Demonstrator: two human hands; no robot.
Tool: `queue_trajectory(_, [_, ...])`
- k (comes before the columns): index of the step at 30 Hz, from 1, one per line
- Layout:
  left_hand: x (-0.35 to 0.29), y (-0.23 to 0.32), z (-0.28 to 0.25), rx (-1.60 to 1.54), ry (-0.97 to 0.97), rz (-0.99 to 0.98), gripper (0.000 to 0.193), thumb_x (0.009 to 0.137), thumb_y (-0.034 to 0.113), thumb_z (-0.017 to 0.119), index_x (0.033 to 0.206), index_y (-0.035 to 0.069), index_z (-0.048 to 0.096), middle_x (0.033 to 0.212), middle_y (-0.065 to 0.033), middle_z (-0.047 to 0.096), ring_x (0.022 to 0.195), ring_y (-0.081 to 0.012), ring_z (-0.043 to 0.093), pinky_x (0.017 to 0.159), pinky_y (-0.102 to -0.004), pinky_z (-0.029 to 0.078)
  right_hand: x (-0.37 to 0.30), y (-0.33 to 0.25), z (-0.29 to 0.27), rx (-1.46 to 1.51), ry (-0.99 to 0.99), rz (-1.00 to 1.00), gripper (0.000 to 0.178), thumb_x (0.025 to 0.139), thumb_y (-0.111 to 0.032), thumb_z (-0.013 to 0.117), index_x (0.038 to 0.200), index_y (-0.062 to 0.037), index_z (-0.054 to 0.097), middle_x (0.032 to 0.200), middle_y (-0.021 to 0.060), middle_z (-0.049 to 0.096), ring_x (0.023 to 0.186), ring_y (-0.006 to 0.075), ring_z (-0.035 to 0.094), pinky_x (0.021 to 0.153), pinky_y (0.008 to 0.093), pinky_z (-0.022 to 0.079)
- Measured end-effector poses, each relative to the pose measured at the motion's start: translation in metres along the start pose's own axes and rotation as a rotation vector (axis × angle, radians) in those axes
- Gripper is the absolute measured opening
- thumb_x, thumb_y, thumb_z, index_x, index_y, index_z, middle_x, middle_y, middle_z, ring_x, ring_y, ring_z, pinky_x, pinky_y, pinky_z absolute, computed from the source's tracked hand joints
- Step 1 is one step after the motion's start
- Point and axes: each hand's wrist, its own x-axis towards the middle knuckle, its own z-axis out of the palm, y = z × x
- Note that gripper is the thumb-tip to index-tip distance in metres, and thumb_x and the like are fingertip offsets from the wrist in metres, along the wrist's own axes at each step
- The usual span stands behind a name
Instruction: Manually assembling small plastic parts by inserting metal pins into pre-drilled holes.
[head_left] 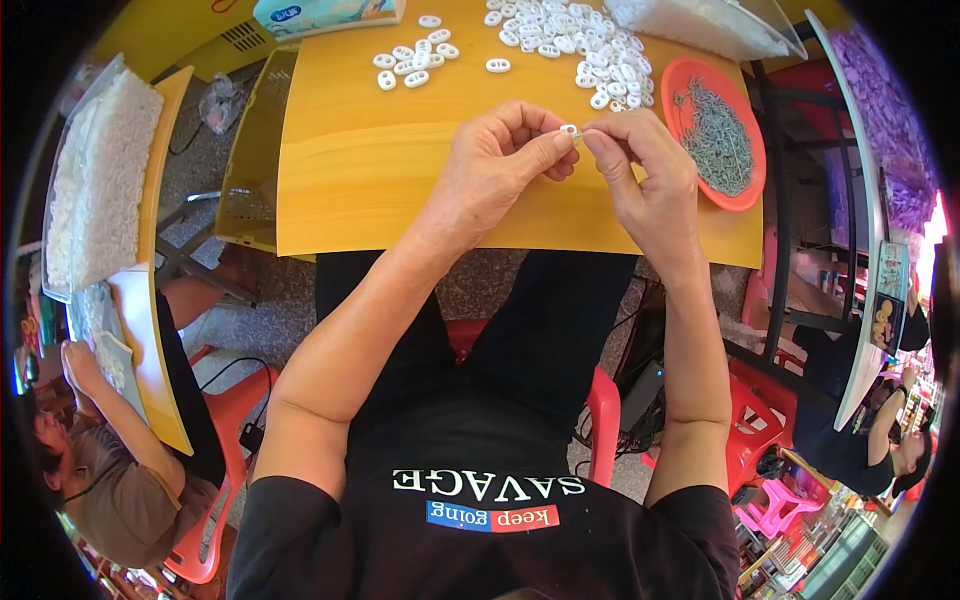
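Fingers [540,153] of your left hand [488,165] pinch a white oval plastic piece [569,129] above the yellow wooden counter [390,190]; your right hand [655,180] is just beside it, its grip too small to tell. Loose white oval pieces [615,73] lie beyond your fingers, an orange-red plastic bowl [735,201] of grey metal fasteners [722,142] right of them.

The left hand [505,165] is curving inward, its thumb and forefinger pinching together. Just beside it, the right hand [648,175] is facing it, thumb and forefinger pinching too. Behind the hands, the left forearm [365,320] is slanting outward, while the right forearm [697,350] is running straighter back. The right hand's other fingers are probably folding under, but its knuckles are hiding them from me.
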Motion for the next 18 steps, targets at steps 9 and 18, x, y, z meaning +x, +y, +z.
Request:
queue_trajectory(9, [0.0, 0.003, 0.0, -0.012, 0.005, -0.053, 0.013, 0.092, 0.012, 0.063, 0.096, 0.0, 0.061, 0.084, -0.0064, 0.066, 0.078, -0.0114, 0.062, 0.075, -0.0249, 0.05, 0.0, -0.002, 0.011, -0.136, 0.042, -0.14, 0.007, 0.086, -0.001, 0.064, 0.083, 0.0013, 0.058, 0.075, 0.0121, 0.058, 0.065, 0.0294, 0.059, 0.056, 0.0358, 0.046])
queue_trajectory(18, [-0.001, 0.003, 0.002, -0.021, 0.063, -0.042, 0.013, 0.092, 0.012, 0.064, 0.095, 0.0, 0.062, 0.083, -0.0063, 0.067, 0.077, -0.0108, 0.062, 0.074, -0.0243, 0.051, -0.007, 0.0, 0.026, -0.019, 0.15, 0.009, 0.008, 0.087, -0.003, 0.064, 0.083, 0.0009, 0.058, 0.074, 0.0127, 0.058, 0.065, 0.0288, 0.058, 0.057, 0.0368, 0.046])
